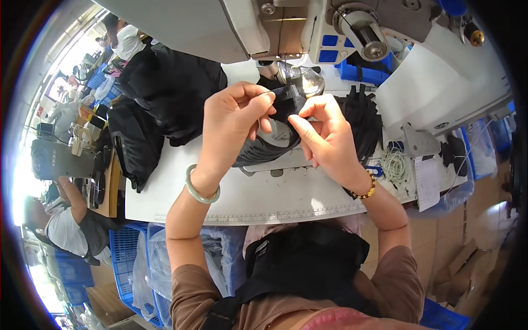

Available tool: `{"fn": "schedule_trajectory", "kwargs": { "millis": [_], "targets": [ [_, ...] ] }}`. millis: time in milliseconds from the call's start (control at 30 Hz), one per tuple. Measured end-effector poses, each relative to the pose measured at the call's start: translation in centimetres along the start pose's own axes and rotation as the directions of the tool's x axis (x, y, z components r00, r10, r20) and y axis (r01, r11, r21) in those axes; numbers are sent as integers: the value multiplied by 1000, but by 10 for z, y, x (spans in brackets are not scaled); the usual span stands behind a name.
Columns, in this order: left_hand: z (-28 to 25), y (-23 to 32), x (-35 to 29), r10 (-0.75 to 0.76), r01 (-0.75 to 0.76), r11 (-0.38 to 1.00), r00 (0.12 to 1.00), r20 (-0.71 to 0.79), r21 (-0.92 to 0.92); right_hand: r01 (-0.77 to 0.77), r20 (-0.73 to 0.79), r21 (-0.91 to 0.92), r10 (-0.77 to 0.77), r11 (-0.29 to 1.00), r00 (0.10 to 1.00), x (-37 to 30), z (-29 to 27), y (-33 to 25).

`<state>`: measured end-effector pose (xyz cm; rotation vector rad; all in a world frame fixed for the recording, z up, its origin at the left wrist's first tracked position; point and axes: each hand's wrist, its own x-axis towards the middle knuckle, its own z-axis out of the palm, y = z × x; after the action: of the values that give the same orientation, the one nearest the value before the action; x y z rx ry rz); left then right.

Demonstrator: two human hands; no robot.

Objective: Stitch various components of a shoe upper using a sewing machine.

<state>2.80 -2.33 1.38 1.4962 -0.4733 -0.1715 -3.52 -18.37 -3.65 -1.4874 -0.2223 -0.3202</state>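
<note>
- We see the left hand point(236, 118) pinching one edge of a black webbing strip point(287, 94) between thumb and forefinger.
- We see the right hand point(330, 135) pinching its lower right end.
- We find the strip above a white sewing table point(220, 201), just below the sewing machine point(203, 22).

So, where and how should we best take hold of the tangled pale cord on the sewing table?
I'd come from above and gather several loops at the middle of the tangled pale cord: it lies loose, so one strand might pull free. Above also looks clearest, with the metal bracket and paper sheet to its right.
</note>
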Motion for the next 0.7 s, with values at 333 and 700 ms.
{"fn": "schedule_trajectory", "kwargs": {
  "millis": [333,700],
  "targets": [
    [-6,3,14,-65,60,994,997,48,95,227,16,-375,-239,899,971,-4,3,5],
    [-15,3,22,59,-95,942,991,122,323,197,19,-386,-206,901,978,-8,2,1]
  ]
}}
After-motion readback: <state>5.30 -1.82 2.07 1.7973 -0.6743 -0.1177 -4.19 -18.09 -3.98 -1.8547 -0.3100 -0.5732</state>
